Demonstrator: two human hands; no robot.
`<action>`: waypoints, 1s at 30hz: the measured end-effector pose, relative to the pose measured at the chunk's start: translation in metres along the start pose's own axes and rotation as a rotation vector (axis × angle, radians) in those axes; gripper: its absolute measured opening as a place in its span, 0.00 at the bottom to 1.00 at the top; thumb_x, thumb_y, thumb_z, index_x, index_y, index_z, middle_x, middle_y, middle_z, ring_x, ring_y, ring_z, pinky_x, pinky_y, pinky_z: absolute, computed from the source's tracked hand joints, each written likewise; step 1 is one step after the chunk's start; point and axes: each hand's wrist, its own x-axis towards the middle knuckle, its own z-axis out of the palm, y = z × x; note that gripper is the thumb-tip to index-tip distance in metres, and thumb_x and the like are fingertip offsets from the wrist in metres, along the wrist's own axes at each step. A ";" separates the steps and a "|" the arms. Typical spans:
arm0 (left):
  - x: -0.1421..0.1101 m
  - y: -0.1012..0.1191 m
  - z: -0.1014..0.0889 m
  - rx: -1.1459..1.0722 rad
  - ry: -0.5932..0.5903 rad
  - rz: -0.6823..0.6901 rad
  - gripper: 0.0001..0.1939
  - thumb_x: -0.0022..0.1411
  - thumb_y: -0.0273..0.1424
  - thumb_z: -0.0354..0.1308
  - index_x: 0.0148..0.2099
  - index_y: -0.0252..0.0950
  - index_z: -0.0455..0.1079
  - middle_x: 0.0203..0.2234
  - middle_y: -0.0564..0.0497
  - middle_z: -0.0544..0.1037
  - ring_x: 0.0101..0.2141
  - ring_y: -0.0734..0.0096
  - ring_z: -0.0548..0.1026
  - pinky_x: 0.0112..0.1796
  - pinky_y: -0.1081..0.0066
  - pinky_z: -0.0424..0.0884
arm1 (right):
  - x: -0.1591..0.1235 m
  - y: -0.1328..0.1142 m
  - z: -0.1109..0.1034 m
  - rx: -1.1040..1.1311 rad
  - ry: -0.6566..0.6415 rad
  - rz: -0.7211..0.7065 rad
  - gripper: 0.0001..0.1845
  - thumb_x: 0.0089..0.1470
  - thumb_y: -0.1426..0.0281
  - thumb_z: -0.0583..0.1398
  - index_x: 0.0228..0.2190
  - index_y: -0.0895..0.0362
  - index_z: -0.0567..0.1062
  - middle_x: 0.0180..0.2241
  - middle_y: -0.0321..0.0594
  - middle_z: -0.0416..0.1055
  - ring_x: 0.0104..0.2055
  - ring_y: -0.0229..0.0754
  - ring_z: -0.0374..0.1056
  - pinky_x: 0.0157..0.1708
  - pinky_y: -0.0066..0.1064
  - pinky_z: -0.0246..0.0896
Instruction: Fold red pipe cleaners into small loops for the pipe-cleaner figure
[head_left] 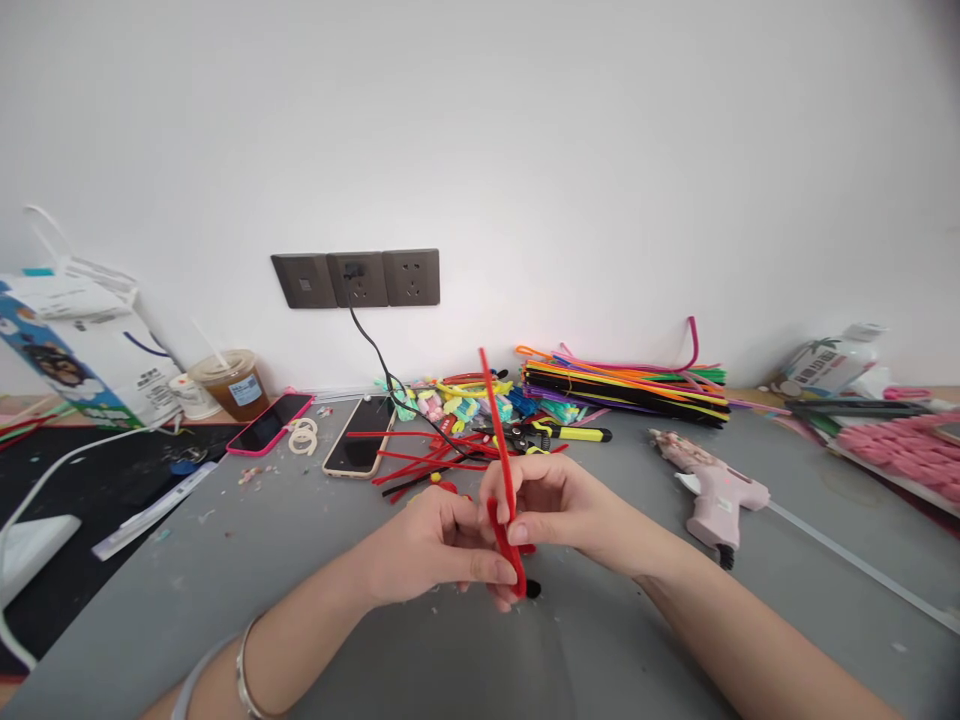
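Note:
A red pipe cleaner [496, 420] is pinched between my two hands, its lower part bent into a narrow loop and its straight end pointing up. My left hand [450, 545] grips the bottom of the loop between thumb and fingers. Higher up, my right hand [544, 500] pinches the same piece near the top of the loop. A small black piece [533, 589] shows just beside the loop's lower end; whether it is attached I cannot tell. Behind my hands lie loose red pipe cleaners [420, 465] and yellow-handled pliers [577, 433].
A pink glue gun [720, 490] lies at the right, with a bundle of coloured pipe cleaners [622, 390] along the wall. Two phones [360, 440], a white coil [302, 436] and an iced drink cup [232, 385] stand left. A black cord [371, 345] hangs from the socket.

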 end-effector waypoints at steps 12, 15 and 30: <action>0.006 -0.001 0.004 -0.148 0.158 0.034 0.16 0.61 0.42 0.64 0.37 0.33 0.78 0.30 0.46 0.80 0.30 0.72 0.77 0.25 0.77 0.69 | 0.004 0.005 -0.007 -0.007 0.290 -0.032 0.16 0.50 0.68 0.72 0.29 0.56 0.69 0.21 0.29 0.72 0.22 0.32 0.68 0.25 0.22 0.63; 0.007 -0.001 0.003 -0.171 0.235 0.037 0.16 0.60 0.42 0.66 0.40 0.33 0.78 0.30 0.46 0.82 0.28 0.73 0.77 0.24 0.78 0.69 | 0.005 0.005 -0.008 -0.072 0.381 -0.062 0.17 0.48 0.68 0.73 0.28 0.56 0.69 0.21 0.29 0.71 0.23 0.31 0.68 0.26 0.21 0.64; 0.008 -0.002 -0.001 -0.149 0.316 -0.011 0.14 0.50 0.36 0.73 0.28 0.32 0.75 0.22 0.51 0.80 0.21 0.78 0.74 0.24 0.77 0.70 | 0.007 0.003 -0.004 -0.271 0.430 -0.055 0.16 0.50 0.59 0.70 0.32 0.58 0.77 0.23 0.37 0.76 0.26 0.40 0.74 0.31 0.31 0.73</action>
